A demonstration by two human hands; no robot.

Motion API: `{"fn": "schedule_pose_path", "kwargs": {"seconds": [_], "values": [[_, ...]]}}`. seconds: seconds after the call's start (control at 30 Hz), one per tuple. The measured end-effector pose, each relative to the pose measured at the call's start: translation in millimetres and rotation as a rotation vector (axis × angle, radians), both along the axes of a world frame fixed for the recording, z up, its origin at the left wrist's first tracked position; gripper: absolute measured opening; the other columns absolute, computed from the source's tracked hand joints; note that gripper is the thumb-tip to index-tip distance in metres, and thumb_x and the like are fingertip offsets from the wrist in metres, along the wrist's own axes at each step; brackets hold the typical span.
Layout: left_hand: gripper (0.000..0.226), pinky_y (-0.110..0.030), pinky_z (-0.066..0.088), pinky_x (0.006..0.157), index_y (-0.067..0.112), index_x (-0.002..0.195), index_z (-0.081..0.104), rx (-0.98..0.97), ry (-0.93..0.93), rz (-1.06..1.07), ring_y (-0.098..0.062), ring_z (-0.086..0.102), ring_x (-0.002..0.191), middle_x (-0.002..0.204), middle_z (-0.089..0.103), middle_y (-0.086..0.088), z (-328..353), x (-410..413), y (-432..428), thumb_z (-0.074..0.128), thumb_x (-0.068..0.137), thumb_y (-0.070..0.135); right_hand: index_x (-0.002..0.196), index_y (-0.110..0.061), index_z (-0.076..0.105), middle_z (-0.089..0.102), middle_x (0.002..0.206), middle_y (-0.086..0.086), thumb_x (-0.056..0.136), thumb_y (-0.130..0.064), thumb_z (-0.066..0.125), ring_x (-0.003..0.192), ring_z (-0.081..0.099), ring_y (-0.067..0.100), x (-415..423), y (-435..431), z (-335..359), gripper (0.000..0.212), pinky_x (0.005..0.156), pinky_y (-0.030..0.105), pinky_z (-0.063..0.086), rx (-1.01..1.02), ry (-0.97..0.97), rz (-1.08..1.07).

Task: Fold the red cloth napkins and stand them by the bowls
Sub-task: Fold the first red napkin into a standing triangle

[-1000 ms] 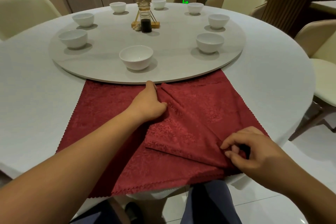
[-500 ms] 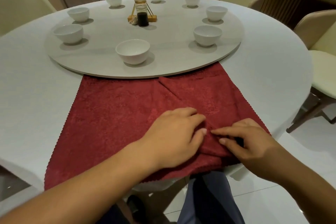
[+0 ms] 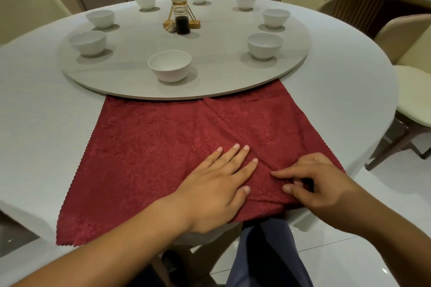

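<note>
A red cloth napkin (image 3: 149,154) lies spread on the white table at its near edge, its far edge tucked under the turntable. Its right part is folded over along a diagonal crease. My left hand (image 3: 219,184) presses flat on the napkin beside that crease, fingers straight. My right hand (image 3: 312,184) is at the near right corner, its thumb and fingers pinching the folded cloth there. Several white bowls stand around the turntable; the nearest bowl (image 3: 169,65) is just beyond the napkin.
The round grey turntable (image 3: 221,86) carries a condiment stand with a dark sauce bottle (image 3: 182,21) at its centre. Cream chairs (image 3: 415,91) surround the white table (image 3: 42,123). My legs in dark trousers are below the table edge.
My left hand came from the far crease near the turntable back to the near edge, flattening the fold, and now lies flat. The raised fold has been laid down.
</note>
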State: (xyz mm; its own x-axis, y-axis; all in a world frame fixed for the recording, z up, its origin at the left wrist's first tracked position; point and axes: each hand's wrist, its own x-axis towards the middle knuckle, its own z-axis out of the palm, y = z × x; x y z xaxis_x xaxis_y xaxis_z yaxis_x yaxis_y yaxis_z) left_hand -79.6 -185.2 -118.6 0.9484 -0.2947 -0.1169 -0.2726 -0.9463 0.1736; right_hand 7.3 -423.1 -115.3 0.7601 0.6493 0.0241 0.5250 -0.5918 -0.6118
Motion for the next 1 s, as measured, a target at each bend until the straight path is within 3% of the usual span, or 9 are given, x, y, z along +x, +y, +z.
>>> {"fn": "schedule_pose_path", "kwargs": {"seconds": [0.27, 0.33, 0.47, 0.57, 0.63, 0.7, 0.8, 0.93, 1.0], "values": [[0.061, -0.037, -0.019, 0.123, 0.044, 0.157, -0.014, 0.046, 0.077, 0.044, -0.001, -0.037, 0.144, 0.162, -0.029, 0.019, 4.2, -19.1, 52.5, -0.002, 0.098, 0.054, 0.092, -0.060, 0.066, 0.061, 0.085, -0.014, 0.087, -0.025, 0.075, 0.103, 0.044, -0.003, 4.8, -0.1, -0.2, 0.037, 0.093, 0.017, 0.034, -0.033, 0.053, 0.017], [0.058, -0.036, -0.020, 0.122, 0.046, 0.156, -0.014, 0.021, 0.108, 0.050, 0.001, -0.037, 0.143, 0.161, -0.030, 0.021, 6.0, -22.5, 65.1, 0.005, 0.101, 0.052, 0.091, -0.060, 0.067, 0.062, 0.086, -0.014, 0.086, -0.023, 0.076, 0.104, 0.044, -0.003, 3.7, 0.8, -1.4, 0.038, 0.091, 0.012, 0.033, -0.009, 0.054, 0.012], [0.063, -0.034, -0.018, 0.123, 0.049, 0.156, -0.004, -0.089, 0.174, 0.048, 0.005, -0.033, 0.144, 0.162, -0.023, 0.025, 13.2, -20.7, 78.5, 0.028, 0.106, 0.027, 0.091, -0.058, 0.069, 0.062, 0.087, -0.018, 0.085, -0.022, 0.077, 0.106, 0.044, -0.002, 1.5, 0.1, -4.2, 0.037, 0.088, 0.006, 0.030, 0.014, 0.022, 0.017], [0.077, -0.035, -0.008, 0.126, 0.042, 0.159, 0.019, -0.093, 0.045, 0.051, -0.003, -0.016, 0.153, 0.169, -0.001, 0.014, 19.4, -17.2, 68.4, 0.036, 0.086, 0.026, 0.093, -0.057, 0.070, 0.059, 0.097, -0.022, 0.084, -0.025, 0.078, 0.106, 0.045, 0.000, -1.2, -1.5, -4.2, 0.033, 0.089, 0.013, 0.032, 0.022, -0.031, 0.038], [0.069, -0.036, 0.014, 0.126, 0.036, 0.152, 0.042, -0.138, -0.113, -0.015, -0.009, 0.014, 0.154, 0.164, 0.028, 0.010, 22.3, -15.2, 50.3, 0.044, 0.084, 0.024, 0.094, -0.052, 0.073, 0.057, 0.101, -0.020, 0.083, -0.028, 0.078, 0.107, 0.047, 0.004, -4.2, -2.3, -2.1, 0.027, 0.088, 0.016, 0.034, 0.026, -0.066, 0.043], [0.051, -0.037, 0.034, 0.115, 0.035, 0.142, 0.056, -0.192, -0.162, -0.100, -0.009, 0.036, 0.141, 0.152, 0.046, 0.010, 18.7, -11.7, 32.1, 0.050, 0.092, 0.028, 0.092, -0.046, 0.075, 0.054, 0.103, -0.019, 0.082, -0.030, 0.077, 0.106, 0.052, 0.007, -6.7, -4.1, -0.4, 0.019, 0.087, 0.021, 0.041, 0.040, -0.130, 0.054], [0.039, -0.040, 0.043, 0.102, 0.039, 0.135, 0.061, -0.144, -0.197, -0.125, -0.010, 0.044, 0.130, 0.142, 0.051, 0.011, 8.2, -4.7, 19.7, 0.049, 0.099, 0.046, 0.090, -0.040, 0.076, 0.051, 0.116, -0.021, 0.082, -0.039, 0.076, 0.112, 0.057, 0.009, -9.3, -7.7, 4.4, 0.009, 0.089, 0.024, 0.049, 0.096, -0.146, 0.071], [0.044, -0.038, 0.043, 0.099, 0.040, 0.136, 0.059, -0.114, -0.234, -0.095, -0.010, 0.044, 0.130, 0.141, 0.050, 0.010, 3.5, -2.5, 17.8, 0.044, 0.099, 0.058, 0.100, -0.040, 0.074, 0.055, 0.122, -0.025, 0.081, -0.066, 0.065, 0.122, 0.055, 0.003, -11.0, -18.9, 3.8, 0.034, 0.098, 0.019, 0.047, 0.092, -0.197, 0.143], [0.046, -0.037, 0.043, 0.098, 0.039, 0.138, 0.057, -0.085, -0.256, -0.086, -0.011, 0.044, 0.129, 0.141, 0.050, 0.009, 2.2, -4.9, 16.3, 0.043, 0.099, 0.059, 0.106, -0.040, 0.073, 0.058, 0.124, -0.027, 0.078, -0.071, 0.063, 0.132, 0.045, -0.005, -13.2, -25.0, 0.5, 0.043, 0.110, 0.015, 0.036, 0.089, -0.236, 0.160]]}}
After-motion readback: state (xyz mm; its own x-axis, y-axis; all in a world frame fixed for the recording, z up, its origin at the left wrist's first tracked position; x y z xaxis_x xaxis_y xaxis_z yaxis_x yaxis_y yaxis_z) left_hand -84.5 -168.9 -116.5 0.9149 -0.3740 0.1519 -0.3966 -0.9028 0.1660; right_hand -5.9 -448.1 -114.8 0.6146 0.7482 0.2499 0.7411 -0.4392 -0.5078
